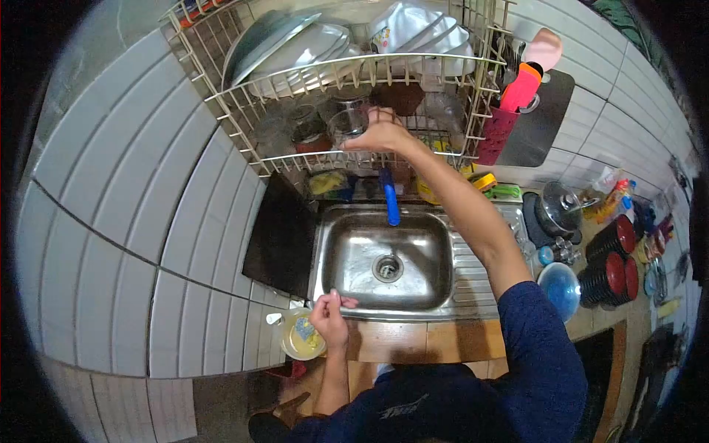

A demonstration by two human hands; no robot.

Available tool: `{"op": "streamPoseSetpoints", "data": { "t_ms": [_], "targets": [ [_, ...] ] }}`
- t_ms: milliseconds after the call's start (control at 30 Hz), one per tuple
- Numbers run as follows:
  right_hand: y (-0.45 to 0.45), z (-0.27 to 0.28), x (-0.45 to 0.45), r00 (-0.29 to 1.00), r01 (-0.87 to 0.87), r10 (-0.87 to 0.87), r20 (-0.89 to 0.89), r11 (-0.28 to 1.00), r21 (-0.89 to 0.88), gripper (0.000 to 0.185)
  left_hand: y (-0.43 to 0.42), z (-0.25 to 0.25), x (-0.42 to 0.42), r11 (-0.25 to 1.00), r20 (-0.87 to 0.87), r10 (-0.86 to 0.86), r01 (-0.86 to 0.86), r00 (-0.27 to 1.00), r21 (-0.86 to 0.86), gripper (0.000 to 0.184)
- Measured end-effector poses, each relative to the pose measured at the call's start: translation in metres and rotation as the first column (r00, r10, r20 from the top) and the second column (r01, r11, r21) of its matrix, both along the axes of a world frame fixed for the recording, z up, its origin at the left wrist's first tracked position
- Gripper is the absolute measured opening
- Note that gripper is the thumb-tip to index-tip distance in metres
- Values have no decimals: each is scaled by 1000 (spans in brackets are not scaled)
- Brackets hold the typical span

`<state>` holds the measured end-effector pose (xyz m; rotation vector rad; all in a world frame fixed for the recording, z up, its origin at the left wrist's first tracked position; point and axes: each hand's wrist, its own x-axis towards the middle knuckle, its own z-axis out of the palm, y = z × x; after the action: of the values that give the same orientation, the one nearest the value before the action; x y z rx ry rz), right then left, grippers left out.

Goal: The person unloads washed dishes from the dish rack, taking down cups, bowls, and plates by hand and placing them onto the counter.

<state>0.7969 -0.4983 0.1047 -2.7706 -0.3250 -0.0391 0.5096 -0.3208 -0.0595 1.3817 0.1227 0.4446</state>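
My right hand (378, 133) reaches into the lower shelf of the wire dish rack (273, 161), its fingers around a clear glass (342, 127). Other glasses stand on the same shelf to the left. My left hand (330, 316) is held over the front left edge of the steel sink (336, 236), its fingers curled; I cannot make out anything in them. Beside and partly behind it is a round yellowish container (299, 345). A blue tap handle (390, 199) rises at the back of the sink.
Plates (317, 52) and white bowls (421, 37) fill the rack's upper shelf. A red utensil holder (496, 136) hangs at its right. On the right counter are a blue bowl (559, 289), a lidded pot (559, 209) and dark red stacked bowls (607, 277).
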Motion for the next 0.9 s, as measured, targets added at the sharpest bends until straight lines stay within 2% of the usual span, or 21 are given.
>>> {"op": "streamPoseSetpoints", "data": {
  "t_ms": [33, 67, 100, 167, 200, 233, 300, 333, 367, 433, 467, 567, 600, 700, 733, 800, 833, 900],
  "targets": [
    [-1, 4, -4, 1000, 12, -13, -17, 1000, -6, 120, 3, 2, 7, 1000, -4, -13, 13, 1000, -17, 24],
    [-5, -2, -4, 994, 45, -44, 98, 999, -5, 116, 6, 3, 13, 1000, 20, -7, 8, 1000, -30, 25],
    [-10, -5, -2, 994, 51, -49, 96, 998, -21, 116, 7, 4, 17, 999, 45, 3, -1, 999, -42, 25],
    [-19, -9, -1, 971, 170, -163, 177, 985, -22, 117, 8, 4, 22, 994, 54, 3, 2, 999, -105, 25],
    [-32, -2, 0, 987, 146, -139, -74, 984, 99, 120, 9, 3, 25, 995, 34, 3, 0, 999, -96, 25],
    [-35, -2, -1, 987, 147, -141, -73, 985, 90, 120, 10, 3, 28, 996, 15, 5, -4, 1000, -85, 25],
    [-39, -10, 0, 916, 351, -354, 191, 935, 53, 98, 10, 0, 31, 991, 4, -7, 7, 1000, -130, 24],
    [-56, -42, 29, 851, 234, -286, 441, 957, 171, 83, 10, 0, 32, 991, 1, -34, 33, 999, -130, 24],
    [-58, -41, 27, 855, 233, -284, 434, 958, 168, 83, 11, 0, 32, 990, -6, -61, 60, 998, -127, 25],
    [-58, -20, 18, 901, 298, -336, 275, 939, 171, 75, 14, -1, 35, 990, -4, -71, 70, 997, -123, 24],
    [-57, -8, 4, 918, 246, -277, 285, 959, 137, 71, 15, -1, 37, 990, 3, -83, 82, 997, -118, 24],
    [-64, -14, 5, 888, 274, -288, 359, 957, 89, 70, 17, 4, 44, 993, 17, -95, 96, 995, -71, 23],
    [-65, -9, 11, 898, 388, -382, 216, 922, 19, 71, 16, 2, 48, 991, 42, -100, 103, 994, -89, 23],
    [-69, -6, 15, 900, 420, -408, 153, 906, -57, 71, 12, 13, 55, 993, 65, -102, 105, 993, -48, 23],
    [-70, -6, 14, 901, 419, -407, 154, 906, -55, 71, 12, 11, 58, 990, 93, -111, 118, 989, -79, 22],
    [-67, -8, 7, 884, 351, -346, 315, 936, 43, 71, 10, 17, 64, 990, 117, -113, 122, 987, -69, 22],
    [-66, -9, 3, 885, 350, -346, 313, 936, 45, 71, 9, 19, 65, 990, 138, -117, 126, 984, -61, 23],
    [-51, 14, -24, 838, 494, -468, 279, 869, -27, 73, 8, 20, 68, 989, 139, -117, 129, 983, -74, 23]
  ]
}}
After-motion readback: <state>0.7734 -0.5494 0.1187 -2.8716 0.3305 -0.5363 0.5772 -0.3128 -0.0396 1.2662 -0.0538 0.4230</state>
